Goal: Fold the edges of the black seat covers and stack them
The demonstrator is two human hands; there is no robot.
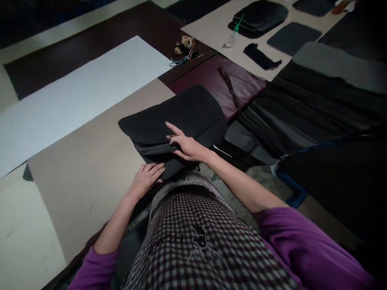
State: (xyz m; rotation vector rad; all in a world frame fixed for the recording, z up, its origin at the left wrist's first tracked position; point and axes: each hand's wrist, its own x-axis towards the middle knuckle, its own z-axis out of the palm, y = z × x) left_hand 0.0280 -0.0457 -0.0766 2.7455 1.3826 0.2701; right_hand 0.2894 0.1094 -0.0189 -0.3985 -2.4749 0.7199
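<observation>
A stack of black rounded panels (181,112), soft-looking like fabric or foam, lies at the table's near edge in front of my apron. Several thin layers show along its near side. My right hand (187,146) is on that layered side, its index finger stretched over the top panel and the other fingers partly bent and apart. At the near left corner, my left hand (148,177) lies flat with its fingertips on a lower black layer. The underside of the stack is hidden.
A white sheet (90,92) lies to the left on beige board (90,169). Beyond are a green-tipped bottle (231,40), more black panels (260,16) and a dark strip (261,56). Thick piles of dark panels (317,104) stand at right. A dark slender object (229,85) rests on maroon covering.
</observation>
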